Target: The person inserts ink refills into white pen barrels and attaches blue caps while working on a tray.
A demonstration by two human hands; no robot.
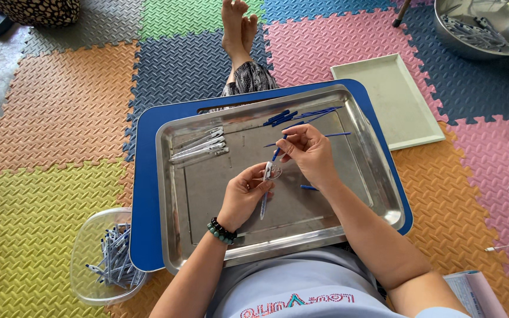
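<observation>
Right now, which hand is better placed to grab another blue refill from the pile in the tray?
Right, probably. The right hand sits just below the blue refills at the tray's far edge, while the left hand is nearer the body, holding a pen barrel.

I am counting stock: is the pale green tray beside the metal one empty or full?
Empty: the pale green tray shows only its bare inside.

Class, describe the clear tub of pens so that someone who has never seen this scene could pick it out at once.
Start at the steel tray on the blue lap board. Go to the board's near-left corner; the tub sits there on the yellow mat. It is the only see-through container, and it holds a heap of pens. The steel bowl is far right.
</observation>
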